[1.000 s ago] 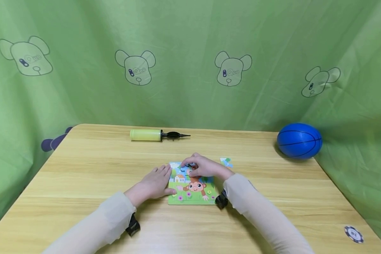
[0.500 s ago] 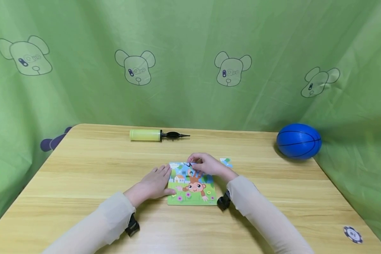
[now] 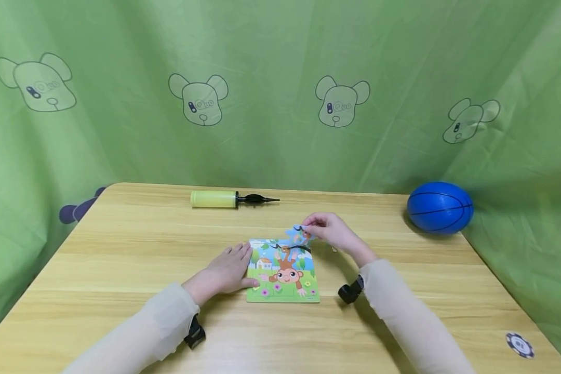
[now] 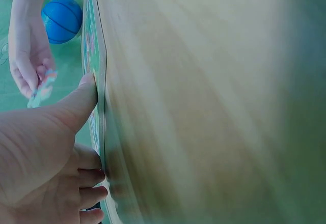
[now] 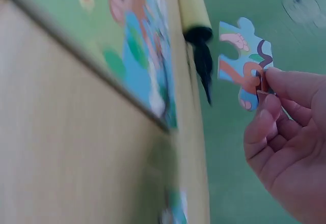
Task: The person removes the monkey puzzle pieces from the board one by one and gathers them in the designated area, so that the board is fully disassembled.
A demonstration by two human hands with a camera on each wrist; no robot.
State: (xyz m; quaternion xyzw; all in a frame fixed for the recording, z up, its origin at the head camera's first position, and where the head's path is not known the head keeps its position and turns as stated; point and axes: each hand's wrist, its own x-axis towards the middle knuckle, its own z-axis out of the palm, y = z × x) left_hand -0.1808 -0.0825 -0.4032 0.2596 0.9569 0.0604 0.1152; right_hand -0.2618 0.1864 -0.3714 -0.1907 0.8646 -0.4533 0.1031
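Observation:
A jigsaw puzzle (image 3: 280, 285) with a monkey picture lies on the wooden table. My left hand (image 3: 226, 270) rests along its left edge, fingers extended and thumb on the lower left part; in the left wrist view the thumb (image 4: 76, 99) touches the board's edge. Just beyond the puzzle's upper right, my right hand (image 3: 334, 231) pinches a loose puzzle piece (image 3: 299, 235) between thumb and fingers. The right wrist view shows this puzzle piece (image 5: 244, 63) raised, with pink, brown and blue print. Another loose piece (image 5: 179, 206) lies beside the puzzle, mostly hidden by the right hand in the head view.
At the back of the table lies a yellow hand pump (image 3: 215, 199) with a black nozzle. A blue ball (image 3: 440, 208) sits at the right rear corner, and a poker chip (image 3: 520, 345) near the right edge. A green curtain (image 3: 271, 150) hangs behind.
My right hand has lifted the puzzle piece off the puzzle's upper part and carried it right and away from me. The left hand has stayed in place.

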